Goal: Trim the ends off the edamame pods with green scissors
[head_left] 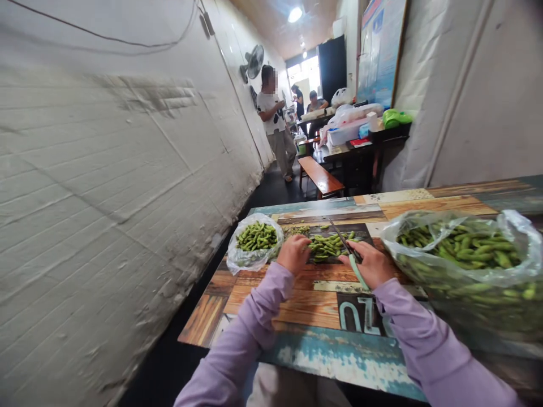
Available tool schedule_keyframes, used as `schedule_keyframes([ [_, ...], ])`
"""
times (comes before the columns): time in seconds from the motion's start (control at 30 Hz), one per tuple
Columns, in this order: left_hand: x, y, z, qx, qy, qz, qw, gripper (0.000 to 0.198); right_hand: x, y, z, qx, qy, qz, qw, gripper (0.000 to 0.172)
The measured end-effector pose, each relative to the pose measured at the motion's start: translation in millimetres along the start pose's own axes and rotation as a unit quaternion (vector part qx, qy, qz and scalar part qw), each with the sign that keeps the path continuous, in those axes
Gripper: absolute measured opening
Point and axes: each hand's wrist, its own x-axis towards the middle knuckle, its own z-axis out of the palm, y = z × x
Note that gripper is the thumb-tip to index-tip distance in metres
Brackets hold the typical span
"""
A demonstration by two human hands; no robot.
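My right hand (373, 264) is closed round a pair of scissors (339, 233) with a pale green handle; their dark blades point away over the pods. My left hand (294, 253) has its fingers curled together at the left edge of a loose heap of green soybean pods (328, 246); whatever sits in its fingertips is hidden. Small trimmed bits (297, 230) lie just beyond that hand. To its left stands a clear plastic bag with pods (257, 236) inside. A larger clear bag (449, 282), full of green pods, stands right of my right hand.
The table (297, 305) has a patchwork wood print. A white wall (106, 198) runs along the left. Beyond the table are a wooden bench (320, 175), a side table with a plastic bin (348, 133), a standing person (274, 118) and two more people farther back.
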Motion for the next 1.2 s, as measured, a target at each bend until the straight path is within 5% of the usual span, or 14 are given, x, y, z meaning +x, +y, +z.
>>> schedule_keyframes([
  [0.13,8,22,39.8,0.099,-0.036,-0.019,0.994,0.027,0,-1,1,0.005,0.008,-0.001,1.0,0.034],
  [0.23,15,28,53.0,0.166,-0.07,-0.056,0.982,0.024,-1,-2,2,0.006,0.01,0.001,1.0,0.032],
  [0.43,3,37,49.3,0.169,-0.127,0.014,0.977,0.02,-4,-2,3,0.009,0.003,0.004,1.0,0.034],
  [0.57,-6,29,40.1,0.101,-0.096,-0.006,0.99,0.012,-5,0,4,0.01,-0.009,-0.007,1.0,0.035],
  [0.67,-11,17,36.6,-0.063,-0.04,-0.073,0.995,0.008,-4,1,3,0.006,-0.007,-0.002,1.0,0.035],
  [0.77,-15,9,32.9,-0.286,0.054,-0.152,0.944,0.002,-3,0,0,0.013,0.006,0.007,1.0,0.036],
  [0.87,-18,10,25.8,-0.437,0.09,-0.196,0.873,0.012,-5,-5,-2,0.017,0.019,0.0,1.0,0.036],
  [1.03,-19,21,13.2,-0.61,0.038,-0.272,0.743,0.032,-10,-13,-3,0.016,-0.007,-0.048,0.999,0.035],
  [1.2,-18,25,5.7,-0.69,-0.004,-0.28,0.667,0.035,-10,-24,-4,-0.003,-0.038,-0.082,0.996,0.033],
])
